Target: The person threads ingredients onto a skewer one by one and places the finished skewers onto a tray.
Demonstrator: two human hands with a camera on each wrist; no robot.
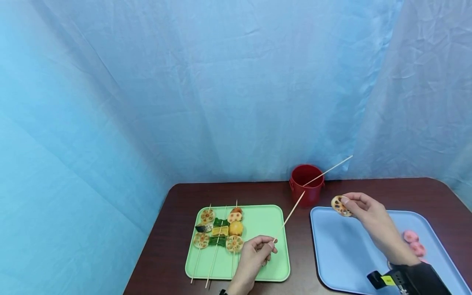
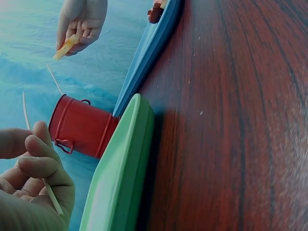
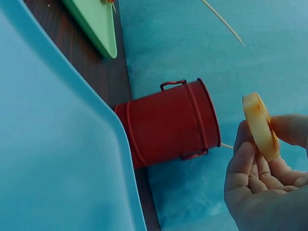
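My left hand (image 1: pixel 254 258) pinches a thin wooden skewer (image 1: pixel 294 209) over the right part of the green tray (image 1: pixel 265 221); its bare tip slants up and to the right. Above the far left corner of the blue tray (image 1: pixel 346 254), my right hand (image 1: pixel 374 219) holds a lotus root slice (image 1: pixel 341 206) between thumb and fingers. In the right wrist view the slice (image 3: pixel 260 126) appears edge-on, thick and pale yellow. Skewer and slice are apart. On the green tray lie three loaded skewers, with lotus root slices (image 1: pixel 234 243), green pieces (image 1: pixel 217 240) and a yellow ball (image 1: pixel 236 228).
A red bucket (image 1: pixel 307 192) stands behind and between the trays, with one skewer (image 1: pixel 337 165) leaning out to the right. Pink round pieces (image 1: pixel 414 242) lie at the blue tray's right side, partly behind the right forearm. Blue cloth (image 1: pixel 236 90) hangs behind the dark wooden table (image 1: pixel 158 254).
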